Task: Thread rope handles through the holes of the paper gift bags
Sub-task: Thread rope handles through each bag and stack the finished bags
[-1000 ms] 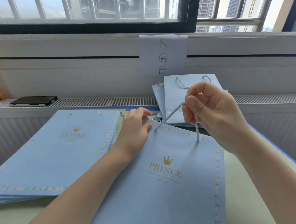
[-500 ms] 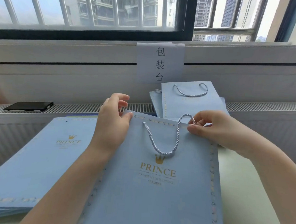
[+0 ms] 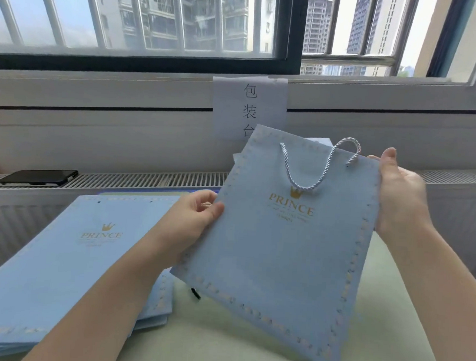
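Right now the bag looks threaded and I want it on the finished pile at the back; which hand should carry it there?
Probably the right hand. It holds the gift bag at its top right corner beside the rope handle, nearest the back. The left hand holds the left edge, closer to the unthreaded stack.

The bag (image 3: 276, 256) hides the fingers of the left hand (image 3: 191, 222) behind its left edge; only the thumb shows on the front. It also covers the lower part of the paper sign (image 3: 249, 107) and most of the bags behind it (image 3: 322, 140). The stack (image 3: 56, 266) runs off the left and bottom edges. The right hand (image 3: 399, 191) is motion-blurred, so its grip on the bag's corner is probably a pinch. A small dark thing (image 3: 195, 293) under the bag cannot be identified.
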